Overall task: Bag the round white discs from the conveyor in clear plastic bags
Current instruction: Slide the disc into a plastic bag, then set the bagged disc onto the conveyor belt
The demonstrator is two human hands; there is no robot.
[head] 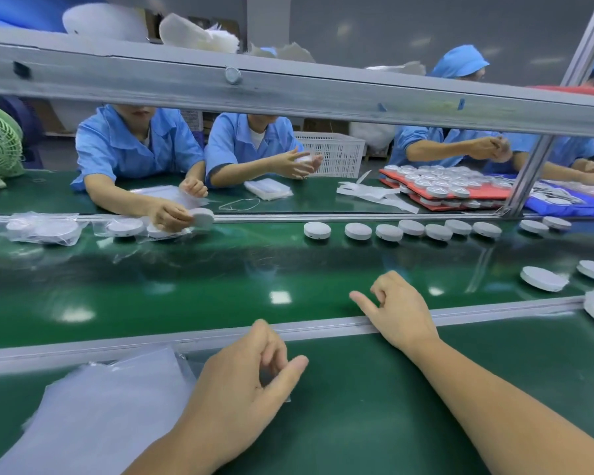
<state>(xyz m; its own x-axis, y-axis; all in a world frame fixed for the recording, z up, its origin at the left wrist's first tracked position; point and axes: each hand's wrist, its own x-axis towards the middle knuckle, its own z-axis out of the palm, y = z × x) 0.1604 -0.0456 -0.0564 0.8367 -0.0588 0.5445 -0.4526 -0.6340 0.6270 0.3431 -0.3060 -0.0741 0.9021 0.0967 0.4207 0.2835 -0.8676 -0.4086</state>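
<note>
Green worktop [374, 413], glossy conveyor belt [186, 286] beyond both hands. Left hand [237, 382] curls over the clear bags [100, 413]; any pinch can't be told. Right hand [402, 310] rests loose and empty on the rail [151, 341]. White discs [542, 278] lie well to its right. Workers in blue [138, 145] sit opposite.

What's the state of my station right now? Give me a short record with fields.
left hand: fingers curled, over the near table beside the bag stack; whether it grips a bag cannot be told
right hand: rests on the rail, holds nothing
nearest discs: two, unbagged, on the belt right of the right hand
far row: unbagged, along the belt's far edge
bagged discs: far left of the belt
</note>
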